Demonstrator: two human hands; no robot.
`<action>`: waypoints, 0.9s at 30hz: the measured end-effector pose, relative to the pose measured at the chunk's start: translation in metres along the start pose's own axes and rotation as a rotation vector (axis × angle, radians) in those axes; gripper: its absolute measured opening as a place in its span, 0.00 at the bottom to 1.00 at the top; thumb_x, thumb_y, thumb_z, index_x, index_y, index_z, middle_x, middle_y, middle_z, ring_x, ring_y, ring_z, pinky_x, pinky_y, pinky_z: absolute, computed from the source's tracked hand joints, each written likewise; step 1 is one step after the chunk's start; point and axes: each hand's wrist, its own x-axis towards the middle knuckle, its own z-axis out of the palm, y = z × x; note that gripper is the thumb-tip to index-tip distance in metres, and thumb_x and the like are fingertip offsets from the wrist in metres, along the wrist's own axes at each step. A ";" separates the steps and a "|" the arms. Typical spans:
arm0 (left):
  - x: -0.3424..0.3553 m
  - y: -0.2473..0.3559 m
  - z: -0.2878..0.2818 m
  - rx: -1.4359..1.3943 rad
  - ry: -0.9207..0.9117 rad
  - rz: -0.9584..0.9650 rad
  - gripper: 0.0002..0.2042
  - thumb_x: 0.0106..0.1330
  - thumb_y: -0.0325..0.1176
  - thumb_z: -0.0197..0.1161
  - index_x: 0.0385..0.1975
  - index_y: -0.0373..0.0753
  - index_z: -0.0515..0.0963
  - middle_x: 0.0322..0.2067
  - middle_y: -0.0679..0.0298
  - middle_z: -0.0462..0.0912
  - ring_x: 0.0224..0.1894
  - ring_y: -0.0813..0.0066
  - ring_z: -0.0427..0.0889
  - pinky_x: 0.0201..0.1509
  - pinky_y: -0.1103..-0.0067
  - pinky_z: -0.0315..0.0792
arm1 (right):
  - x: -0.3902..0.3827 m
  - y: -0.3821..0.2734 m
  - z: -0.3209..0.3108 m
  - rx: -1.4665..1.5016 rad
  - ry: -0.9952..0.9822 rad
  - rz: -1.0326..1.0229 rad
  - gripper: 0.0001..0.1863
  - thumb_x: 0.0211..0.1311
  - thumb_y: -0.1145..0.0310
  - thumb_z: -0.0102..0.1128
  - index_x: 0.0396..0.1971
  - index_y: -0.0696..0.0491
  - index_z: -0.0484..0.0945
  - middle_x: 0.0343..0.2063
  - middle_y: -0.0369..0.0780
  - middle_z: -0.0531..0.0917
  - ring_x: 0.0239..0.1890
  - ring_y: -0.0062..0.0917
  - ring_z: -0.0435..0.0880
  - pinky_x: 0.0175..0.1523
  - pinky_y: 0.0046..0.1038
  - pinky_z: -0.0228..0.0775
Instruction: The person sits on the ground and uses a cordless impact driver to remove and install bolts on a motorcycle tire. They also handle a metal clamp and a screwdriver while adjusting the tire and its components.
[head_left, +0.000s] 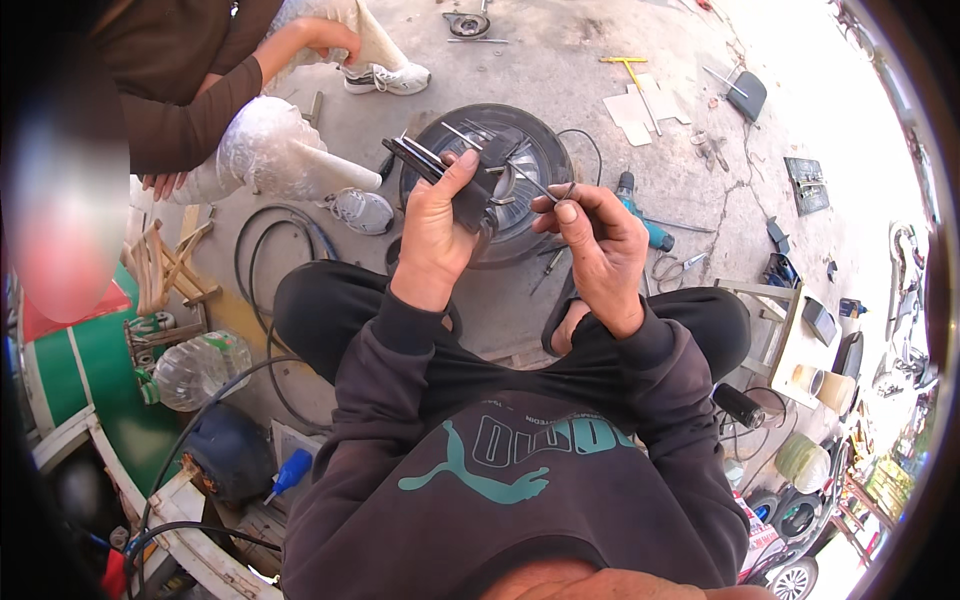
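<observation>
My left hand (pixel 438 235) is closed around a dark flat part (pixel 475 200), with the thumb pressed on it. Slim black and silver rods (pixel 415 158) stick out beyond that thumb. To its right, my right hand (pixel 600 240) pinches a thin dark metal rod (pixel 530 181) between thumb and fingers. The rod's far end points toward the part in my left hand; I cannot tell if they touch. Both hands are above the near side of a wheel with a black tyre (pixel 555 130), which lies flat on the ground and is partly hidden by them.
A person in white trousers (pixel 275 150) sits close at the left. Right of the wheel lie a blue-green power drill (pixel 655 236) and scissors (pixel 682 268). Farther off, a yellow T-handle tool (pixel 640 88) rests on cardboard (pixel 625 113). Black hose (pixel 240 255) coils at the left.
</observation>
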 end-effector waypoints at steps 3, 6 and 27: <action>0.000 0.003 0.003 0.011 0.015 0.032 0.08 0.67 0.22 0.66 0.36 0.44 0.74 0.42 0.63 0.83 0.43 0.71 0.85 0.51 0.72 0.83 | 0.006 -0.002 -0.002 -0.251 0.032 -0.078 0.08 0.68 0.73 0.65 0.41 0.62 0.82 0.32 0.42 0.88 0.31 0.20 0.86 0.36 0.21 0.76; -0.004 0.008 0.004 0.042 -0.018 0.025 0.09 0.67 0.22 0.66 0.36 0.44 0.73 0.42 0.62 0.83 0.43 0.71 0.85 0.51 0.71 0.83 | 0.016 -0.009 -0.003 -0.584 0.027 -0.247 0.07 0.65 0.74 0.65 0.39 0.61 0.82 0.28 0.43 0.87 0.27 0.21 0.86 0.33 0.22 0.75; 0.000 0.012 -0.010 0.205 -0.001 -0.046 0.10 0.66 0.21 0.65 0.38 0.45 0.73 0.38 0.66 0.80 0.42 0.72 0.83 0.48 0.74 0.81 | 0.038 -0.035 -0.019 -0.367 -0.426 -0.091 0.07 0.67 0.73 0.63 0.42 0.57 0.83 0.53 0.46 0.80 0.50 0.37 0.82 0.53 0.31 0.74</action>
